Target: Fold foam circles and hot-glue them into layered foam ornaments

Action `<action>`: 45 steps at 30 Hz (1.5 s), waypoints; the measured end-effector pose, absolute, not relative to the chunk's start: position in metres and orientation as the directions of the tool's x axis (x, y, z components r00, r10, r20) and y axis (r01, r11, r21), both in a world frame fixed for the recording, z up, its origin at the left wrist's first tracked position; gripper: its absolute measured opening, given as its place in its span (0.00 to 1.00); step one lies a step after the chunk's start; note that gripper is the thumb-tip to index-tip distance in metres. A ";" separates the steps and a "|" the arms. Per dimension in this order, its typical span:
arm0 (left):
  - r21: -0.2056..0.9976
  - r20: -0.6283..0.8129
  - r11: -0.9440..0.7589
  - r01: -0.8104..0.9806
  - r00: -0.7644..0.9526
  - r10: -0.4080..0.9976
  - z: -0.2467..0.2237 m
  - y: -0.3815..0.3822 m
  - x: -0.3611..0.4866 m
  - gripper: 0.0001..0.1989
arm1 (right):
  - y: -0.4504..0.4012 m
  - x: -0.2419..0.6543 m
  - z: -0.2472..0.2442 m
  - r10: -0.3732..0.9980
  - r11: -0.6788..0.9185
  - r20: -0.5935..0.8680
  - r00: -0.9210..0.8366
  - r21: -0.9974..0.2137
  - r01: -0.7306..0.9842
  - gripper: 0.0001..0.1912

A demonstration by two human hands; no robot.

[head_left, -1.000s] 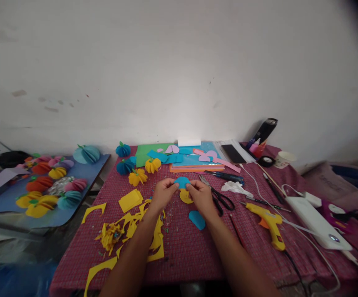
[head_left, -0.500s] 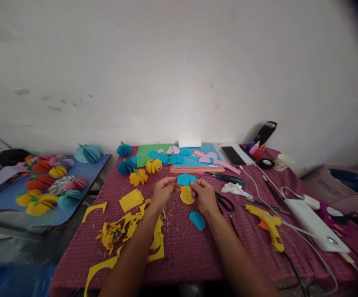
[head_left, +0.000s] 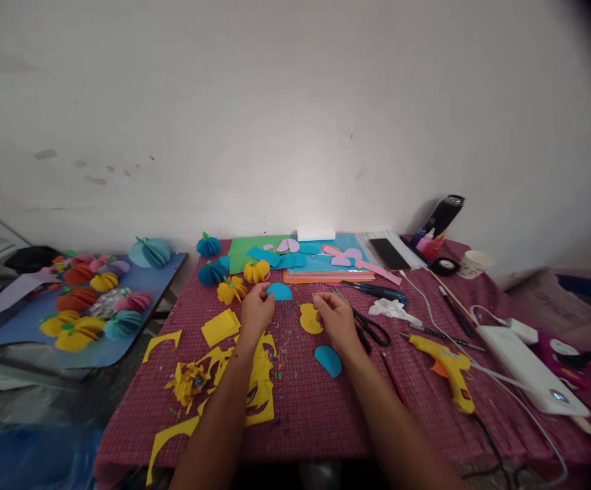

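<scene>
My left hand [head_left: 257, 313] pinches a folded blue paper half-circle [head_left: 280, 292] by its left end, above the cloth. To the right, my right hand [head_left: 336, 316] has thumb and fingers drawn together; whether anything is between them is hidden. Its fingertips overlap the edge of a yellow paper piece [head_left: 310, 320]. Nearer to me, below that hand, lies a second blue paper half-circle [head_left: 328, 361]. Black-handled scissors [head_left: 370, 330] rest just right of the right hand. A stack of yellow paper pieces [head_left: 220, 328] is left of my left wrist.
Yellow offcuts [head_left: 259, 381] lie under my left forearm. A yellow glue gun [head_left: 446, 367], cables and a white power strip [head_left: 533, 371] occupy the right. Blue and yellow paper pumpkins [head_left: 232, 290] stand at the back left, beside coloured sheets [head_left: 329, 277]. More pumpkins sit on a blue table [head_left: 173, 272].
My hands have parted. The left has carried the blue half-circle leftward, and the right has let go of it. The view has shifted slightly.
</scene>
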State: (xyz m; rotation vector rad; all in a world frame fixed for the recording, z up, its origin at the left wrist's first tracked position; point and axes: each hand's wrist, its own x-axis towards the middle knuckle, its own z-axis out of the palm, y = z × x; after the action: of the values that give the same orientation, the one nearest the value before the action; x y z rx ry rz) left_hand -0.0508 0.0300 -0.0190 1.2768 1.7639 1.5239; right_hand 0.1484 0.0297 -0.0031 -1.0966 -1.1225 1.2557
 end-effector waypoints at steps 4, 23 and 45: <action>0.835 0.338 -0.026 0.550 -0.474 0.813 -0.016 0.028 -0.064 0.16 | 0.030 0.148 -0.004 1.000 0.019 0.019 0.001 -0.991 -0.135 0.17; 0.960 0.263 -0.279 0.040 -0.475 0.840 -0.008 0.029 -0.037 0.14 | 0.017 0.156 0.017 0.979 0.173 0.146 0.144 -0.966 -0.195 0.14; 0.933 0.309 -0.213 0.290 -0.343 0.887 -0.019 0.025 -0.030 0.12 | -0.116 0.308 -0.024 0.997 0.024 0.081 -0.002 -0.273 0.962 0.14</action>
State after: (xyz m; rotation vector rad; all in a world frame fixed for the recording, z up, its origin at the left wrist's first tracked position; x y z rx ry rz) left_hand -0.0297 0.0250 -0.0192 1.3940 1.5564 1.5907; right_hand 0.3076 -0.1162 -0.0239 -2.0242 -2.0512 0.2026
